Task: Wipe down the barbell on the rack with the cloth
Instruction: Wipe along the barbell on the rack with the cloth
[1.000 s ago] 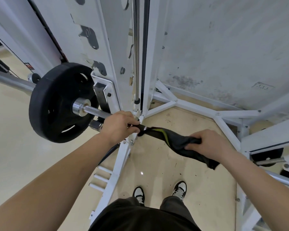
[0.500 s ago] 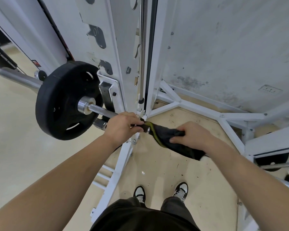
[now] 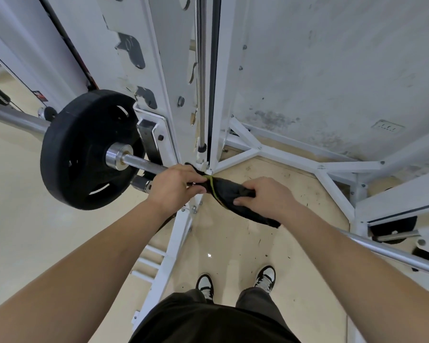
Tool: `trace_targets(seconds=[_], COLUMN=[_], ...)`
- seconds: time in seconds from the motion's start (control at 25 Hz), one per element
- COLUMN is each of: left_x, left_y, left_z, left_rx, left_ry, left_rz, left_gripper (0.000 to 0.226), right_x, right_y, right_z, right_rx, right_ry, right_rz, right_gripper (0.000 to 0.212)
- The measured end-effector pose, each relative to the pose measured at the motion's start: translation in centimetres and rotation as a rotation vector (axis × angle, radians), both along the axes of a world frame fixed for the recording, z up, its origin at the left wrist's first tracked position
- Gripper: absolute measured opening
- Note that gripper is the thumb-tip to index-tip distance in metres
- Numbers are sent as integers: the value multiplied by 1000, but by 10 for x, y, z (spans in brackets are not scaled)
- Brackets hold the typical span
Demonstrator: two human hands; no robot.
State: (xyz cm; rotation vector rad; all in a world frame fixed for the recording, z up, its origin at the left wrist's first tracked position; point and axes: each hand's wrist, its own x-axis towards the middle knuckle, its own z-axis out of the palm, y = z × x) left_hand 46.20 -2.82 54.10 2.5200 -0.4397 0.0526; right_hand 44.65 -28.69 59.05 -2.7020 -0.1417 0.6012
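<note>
Closest to the person, below both hands, a pair of black-and-white shoes (image 3: 204, 284) stands on the pale floor (image 3: 22, 231), which is scuffed with dark flecks. Two bare forearms reach forward from there.

The right hand (image 3: 263, 196) is closed over a dark cloth (image 3: 227, 194) with a thin yellow-green stripe, its fingers curled over the bunched fabric and its thumb underneath. A loose tail of the cloth hangs just below that hand's wrist.

The left hand (image 3: 174, 186) sits just beside the right one, the stretch of cloth between them. Its fingers are wrapped round the barbell (image 3: 144, 163), and the cloth's end meets its fingertips. The cloth lies along the barbell, which runs out to the left of the left hand and reappears as a bright shaft beyond the right forearm.

Left of the left hand a black weight plate (image 3: 84, 149) is on the barbell, behind a shiny collar. Just past the hands rises the white rack (image 3: 169, 95), its paint chipped, with a chrome guide rod (image 3: 201, 70) upright in it. Beyond everything stands a stained white wall (image 3: 332, 58).
</note>
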Motion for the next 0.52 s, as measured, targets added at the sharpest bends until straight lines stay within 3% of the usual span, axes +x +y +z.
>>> trace_targets(seconds=[0.2, 0.32, 0.52], left_x=[-1, -2, 0], left_y=[0, -1, -1], left_z=[-4, -2, 2], left_rx=[-1, -7, 3], left_ry=[2, 6, 14], left_rz=[9, 13, 0], left_gripper=[22, 22, 23], right_x=[-3, 19, 29], right_y=[-74, -29, 6], right_z=[12, 2, -2], right_rx=[-33, 28, 200], right_ry=[233, 199, 182], right_rz=[-41, 21, 45], right_gripper=[49, 33, 30])
